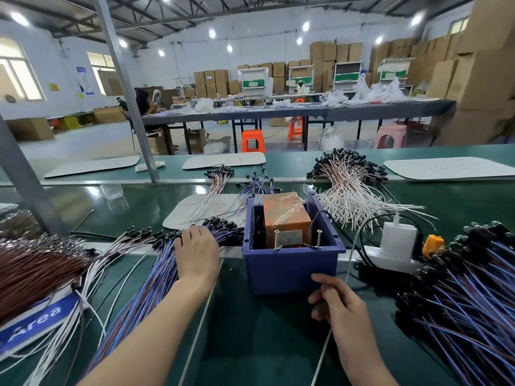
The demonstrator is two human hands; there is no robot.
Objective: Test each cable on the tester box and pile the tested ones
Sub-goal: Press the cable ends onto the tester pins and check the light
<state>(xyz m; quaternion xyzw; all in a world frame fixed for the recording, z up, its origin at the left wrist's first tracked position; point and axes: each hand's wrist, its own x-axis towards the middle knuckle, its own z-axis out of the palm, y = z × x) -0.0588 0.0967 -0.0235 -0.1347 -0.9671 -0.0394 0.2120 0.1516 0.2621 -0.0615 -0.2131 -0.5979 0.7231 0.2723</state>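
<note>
The tester box [289,266] is a blue open bin holding an orange unit [284,215], with two screws standing on its near rim. My left hand [196,253] lies on the black-capped ends of a pile of blue and brown cables [145,280] left of the box, its fingertips down among the caps. My right hand [338,305] sits at the box's near right corner, fingers curled round a thin white cable [324,346] that runs toward me. A second pile of blue cables [468,291] lies to the right.
A white power strip [395,257] with a charger and an orange plug sits right of the box. White and pink cable bundles [351,190] lie behind it. A brown wire bundle [33,268] and a blue label are far left. A metal post [128,87] rises at the back.
</note>
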